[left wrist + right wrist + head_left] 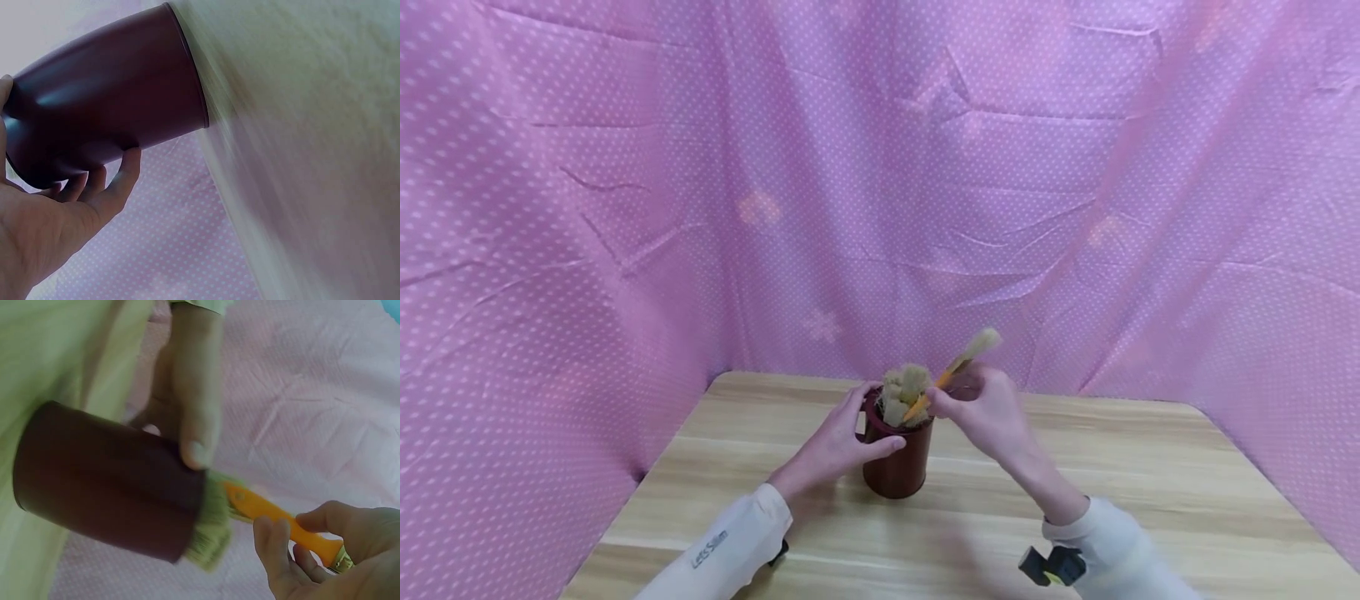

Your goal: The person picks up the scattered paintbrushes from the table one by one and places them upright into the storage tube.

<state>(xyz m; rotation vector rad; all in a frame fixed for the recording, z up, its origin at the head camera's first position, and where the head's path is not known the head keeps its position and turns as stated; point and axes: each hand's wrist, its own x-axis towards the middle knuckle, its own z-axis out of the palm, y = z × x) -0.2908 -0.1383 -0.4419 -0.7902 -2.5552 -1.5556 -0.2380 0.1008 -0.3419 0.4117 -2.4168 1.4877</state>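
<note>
A dark red cylindrical container [895, 468] stands upright on the wooden table. My left hand [833, 440] holds it near the rim, thumb on the near side and fingers around the left side; the left wrist view shows those fingers [128, 167] curled against its wall. Beige bristle heads [904, 385] stick up out of its mouth. Between thumb and fingers, my right hand [996, 421] pinches a paintbrush with an orange handle [259, 506]. The paintbrush [961, 360] slants with its pale bristles up to the right and its handle end at the container's mouth, beside the bristle heads.
The light wooden table [1150, 492] extends to both sides of the container. Pink dotted cloth [880, 208] hangs behind the table and along its left and right sides. Each sleeve has a small black device near the wrist, such as the right wrist device [1052, 567].
</note>
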